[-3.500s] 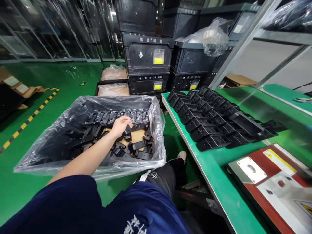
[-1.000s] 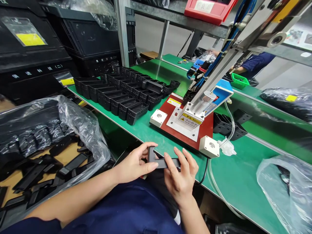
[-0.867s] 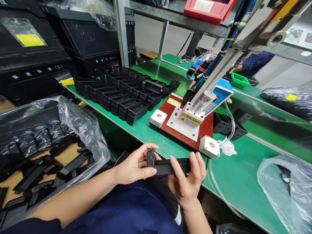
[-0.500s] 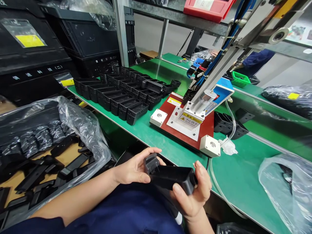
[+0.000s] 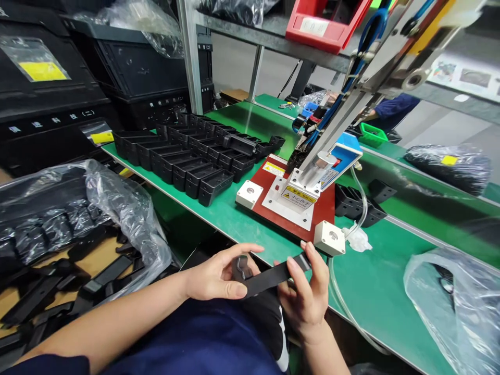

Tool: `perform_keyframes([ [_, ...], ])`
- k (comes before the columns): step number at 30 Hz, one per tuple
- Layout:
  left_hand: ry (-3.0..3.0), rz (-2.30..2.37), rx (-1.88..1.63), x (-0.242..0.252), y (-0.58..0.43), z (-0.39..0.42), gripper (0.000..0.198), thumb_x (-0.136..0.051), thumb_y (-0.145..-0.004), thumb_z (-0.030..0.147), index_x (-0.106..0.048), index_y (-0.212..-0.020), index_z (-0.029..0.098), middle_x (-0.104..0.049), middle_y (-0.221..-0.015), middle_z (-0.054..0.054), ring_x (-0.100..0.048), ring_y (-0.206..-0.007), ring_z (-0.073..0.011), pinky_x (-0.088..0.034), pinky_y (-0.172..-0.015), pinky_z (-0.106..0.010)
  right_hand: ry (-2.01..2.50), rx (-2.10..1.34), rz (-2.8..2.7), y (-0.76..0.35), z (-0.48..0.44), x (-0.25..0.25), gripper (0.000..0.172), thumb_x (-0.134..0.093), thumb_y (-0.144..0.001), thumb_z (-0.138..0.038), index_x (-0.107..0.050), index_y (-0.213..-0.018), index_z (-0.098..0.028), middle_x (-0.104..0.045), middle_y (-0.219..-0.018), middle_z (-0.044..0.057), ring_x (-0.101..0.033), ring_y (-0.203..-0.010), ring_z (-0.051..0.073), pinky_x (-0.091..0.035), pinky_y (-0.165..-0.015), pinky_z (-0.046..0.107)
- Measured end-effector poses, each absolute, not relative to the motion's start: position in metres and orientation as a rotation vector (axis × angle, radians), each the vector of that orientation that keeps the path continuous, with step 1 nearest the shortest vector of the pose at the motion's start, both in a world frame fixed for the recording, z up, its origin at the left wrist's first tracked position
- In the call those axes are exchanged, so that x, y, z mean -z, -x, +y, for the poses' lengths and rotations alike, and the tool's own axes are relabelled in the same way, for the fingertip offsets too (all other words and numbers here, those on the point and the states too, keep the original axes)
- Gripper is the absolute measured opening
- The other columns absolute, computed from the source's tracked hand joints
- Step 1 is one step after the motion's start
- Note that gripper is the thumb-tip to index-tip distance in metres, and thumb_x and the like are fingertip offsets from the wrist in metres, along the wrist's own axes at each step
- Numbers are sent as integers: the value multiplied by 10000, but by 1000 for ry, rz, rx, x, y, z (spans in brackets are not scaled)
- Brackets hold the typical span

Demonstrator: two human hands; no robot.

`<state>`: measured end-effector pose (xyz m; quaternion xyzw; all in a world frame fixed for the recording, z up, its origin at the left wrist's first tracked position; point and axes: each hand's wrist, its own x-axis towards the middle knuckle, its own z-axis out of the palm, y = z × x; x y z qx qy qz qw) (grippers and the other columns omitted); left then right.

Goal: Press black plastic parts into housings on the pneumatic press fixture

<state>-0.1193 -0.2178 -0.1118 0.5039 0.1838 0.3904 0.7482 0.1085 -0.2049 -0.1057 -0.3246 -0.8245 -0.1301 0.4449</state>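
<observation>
A long black plastic housing (image 5: 267, 278) is held between my two hands in front of my body, near the bench edge. My left hand (image 5: 219, 276) grips its left end, thumb along the near side and fingers behind a raised end piece. At the other end, my right hand (image 5: 307, 289) pinches it with thumb and fingers. The housing lies tilted, its right end higher, with a narrow side facing me. Beyond my hands stands a press fixture on a red base (image 5: 258, 211), with a white button box (image 5: 250, 194) at its left corner and another button box (image 5: 330, 238) at its right.
Rows of black open housings (image 5: 187, 161) stand on the green bench (image 5: 230, 226). On the left, a plastic-lined box (image 5: 117, 192) holds loose black parts. A clear bag (image 5: 437, 307) and a hose (image 5: 344, 307) lie right. A co-worker's sleeve (image 5: 396, 109) shows behind the bench.
The housing has been turned in my hands, from its open hollow showing to a narrow side showing. My right hand has shifted its grip at the right end. The camera view has moved slightly.
</observation>
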Motion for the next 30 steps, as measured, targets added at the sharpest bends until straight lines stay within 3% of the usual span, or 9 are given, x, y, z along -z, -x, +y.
perform_keyframes([
  [5, -1251, 667, -943, 89, 111, -193, 579, -598, -848, 544, -432, -1334, 276, -500, -1227, -104, -598, -822, -152, -491, -628, -255, 929, 153, -2151, -124, -187, 91, 565, -627, -879, -201, -419, -1404, -177, -484, -1341, 195, -515, -1222, 314, -538, -922, 497],
  [8, -1576, 790, -1070, 69, 103, -169, 643, -671, -796, 516, -438, -1327, 239, -543, -1216, -104, -586, -952, -200, -504, -788, -315, 952, 79, -2094, -129, -171, 76, 574, -706, -838, -354, -473, -1329, -171, -583, -1199, 158, -587, -1109, 275, -560, -888, 435],
  [10, -1733, 875, -1167, 53, 93, -148, 567, -679, -794, 489, -487, -1247, 209, -591, -1120, -81, -578, -969, -207, -485, -858, -339, 962, 68, -2054, -130, -155, 61, 585, -731, -809, -410, -498, -1303, -202, -622, -1134, 122, -612, -1043, 259, -562, -861, 419],
  [14, -1703, 911, -1419, 21, 64, -94, 366, -535, -892, 489, -528, -1107, 193, -622, -1021, -56, -587, -929, -186, -471, -866, -326, 978, 13, -1878, -132, -109, 21, 601, -741, -789, -453, -514, -1303, -243, -627, -1172, 99, -605, -1081, 254, -517, -928, 436],
  [19, -1616, 943, -1566, -12, 33, -24, 303, -482, -919, 471, -573, -954, 184, -642, -977, -58, -583, -939, -193, -445, -877, -324, 991, 1, -1703, -141, -47, -13, 533, -727, -772, -507, -615, -1200, -209, -639, -1174, 98, -598, -1094, 251, -471, -979, 446],
  [25, -1416, 909, -1425, -12, 20, 15, 296, -504, -880, 434, -564, -790, 158, -579, -800, -30, -530, -779, -160, -432, -766, -293, 1143, -82, -1621, -146, -24, -9, 477, -664, -791, -557, -693, -1060, -165, -680, -1011, 107, -638, -925, 248, -502, -872, 431],
  [30, -1357, 807, -1399, -4, 17, 19, 231, -445, -864, 374, -540, -856, 164, -545, -814, -20, -511, -724, -134, -426, -629, -240, 1117, 76, -1631, -138, -33, -6, 379, -636, -845, -488, -678, -1059, -177, -662, -1016, 93, -622, -949, 232, -505, -857, 398],
])
